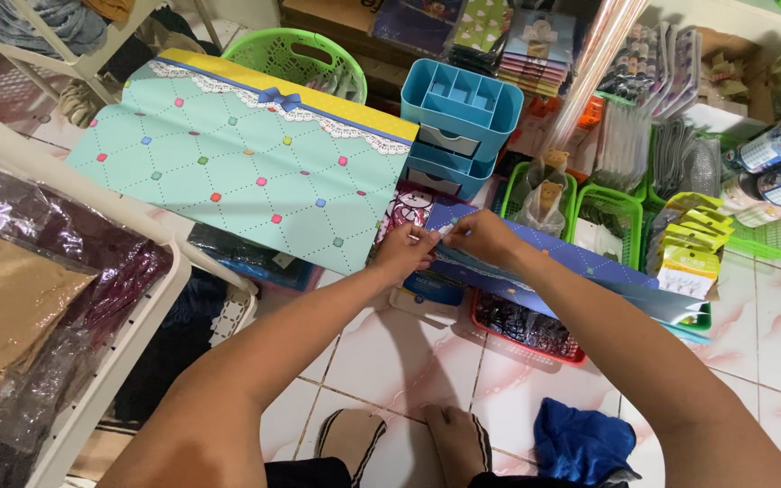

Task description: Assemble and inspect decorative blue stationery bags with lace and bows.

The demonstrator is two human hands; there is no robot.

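Over on the far left there's a white rack [151, 303] with clear-wrapped fabric [20, 298] piled on it, and next to that a big mint-green gift bag [246, 163] with a diamond pattern and a little blue bow lies flat, propped over the clutter. In the middle, the person's left hand [404, 248] and right hand [481, 237] are nearly touching, both pinching the top edge of a blue-purple gift bag [553, 262] that sits across the baskets on the floor. Behind the hands stands a blue plastic drawer organiser [458, 122]. Further right are green baskets [621, 212] of small packets, then yellow-green packets [693, 239]. A red basket [526, 330] sits under the bag.
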